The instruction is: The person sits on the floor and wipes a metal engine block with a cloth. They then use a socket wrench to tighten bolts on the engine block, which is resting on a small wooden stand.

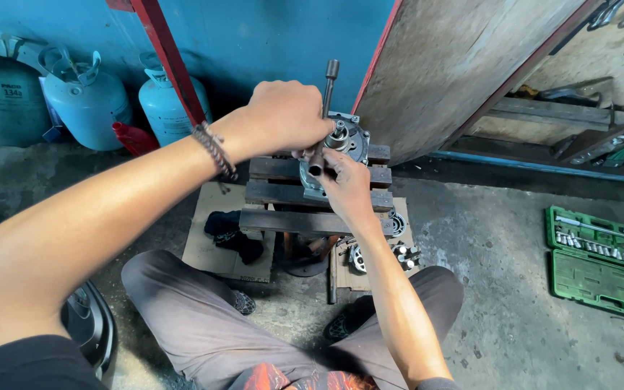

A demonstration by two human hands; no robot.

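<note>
3 blue gas cylinders (84,101) at far left wall. Left hand (283,115) closed on T-handle socket wrench (324,115); right hand (347,186) steadies round metal housing (348,139) atop wooden stool (312,195). Bolt work underway; next turn likely needs firm bracing. Green socket case (601,260) open on floor, right.

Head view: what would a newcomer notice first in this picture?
First, the two bare hands at the centre: the left hand grips a long metal wrench, and the right hand steadies a round metal part on a low wooden stand. Next, the pale blue gas cylinders by the blue wall at upper left. An open green socket set lies on the concrete floor at right.
</note>
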